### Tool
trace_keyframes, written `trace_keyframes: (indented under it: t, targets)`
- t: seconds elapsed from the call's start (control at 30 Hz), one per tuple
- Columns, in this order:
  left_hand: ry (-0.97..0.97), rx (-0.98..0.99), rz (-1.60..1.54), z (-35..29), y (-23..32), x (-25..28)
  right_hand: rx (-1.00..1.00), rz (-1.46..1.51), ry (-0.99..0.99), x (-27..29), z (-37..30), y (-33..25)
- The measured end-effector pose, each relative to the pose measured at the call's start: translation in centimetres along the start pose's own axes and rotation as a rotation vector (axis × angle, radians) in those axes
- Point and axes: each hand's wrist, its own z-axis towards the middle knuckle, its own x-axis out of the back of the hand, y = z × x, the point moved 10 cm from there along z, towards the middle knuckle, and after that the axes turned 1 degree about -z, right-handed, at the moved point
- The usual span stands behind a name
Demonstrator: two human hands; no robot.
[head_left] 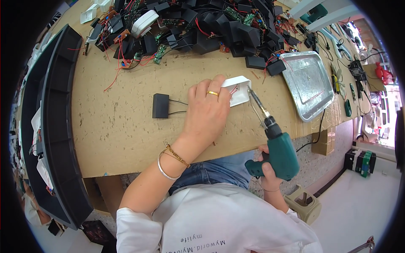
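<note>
My left hand, with a ring on one finger, is closed over a white plastic casing on the table and hides its near part. Thin red wires show inside the casing. In my right hand is a green soldering gun, gripped by its handle. Its metal tip points up and left, at the casing's right edge; whether it touches I cannot tell. A thin tube runs beside the tip. Left of my left hand lies a black box, and two black wires run from it under that hand.
A heap of black boxes, green boards and red wires covers the table's far side. To the right lies a metal tray, with pliers and cables beyond it. A long black bin stands along the left edge.
</note>
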Motion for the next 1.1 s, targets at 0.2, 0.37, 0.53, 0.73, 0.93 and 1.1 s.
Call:
trace_keyframes:
  t: [0.2, 0.37, 0.53, 0.73, 0.93, 1.1]
  targets:
    - [0.001, 0.003, -0.027, 0.1, 0.1, 0.0, -0.016, 0.295, 0.004, 0.5, 0.9, -0.1]
    - [-0.010, 0.009, -0.017, 0.1, 0.1, 0.0, -0.184, 0.821, -0.098, -1.0, 1.6, 1.7]
    - [0.000, 0.036, -0.037, 0.1, -0.1, 0.0, -0.235, 0.992, -0.118, -0.9, 2.0, 1.8]
    - [-0.003, 0.003, -0.016, 0.2, 0.2, 0.0, -0.290, 1.132, -0.155, -1.3, 1.6, 1.9]
    - [0.002, 0.002, -0.010, 0.1, 0.1, -0.1, -0.301, 1.214, -0.200, -1.6, 1.6, 1.8]
    - [0.005, 0.022, -0.024, 0.0, -0.1, 0.1, -0.268, 1.086, -0.202, -1.0, 1.7, 2.0]
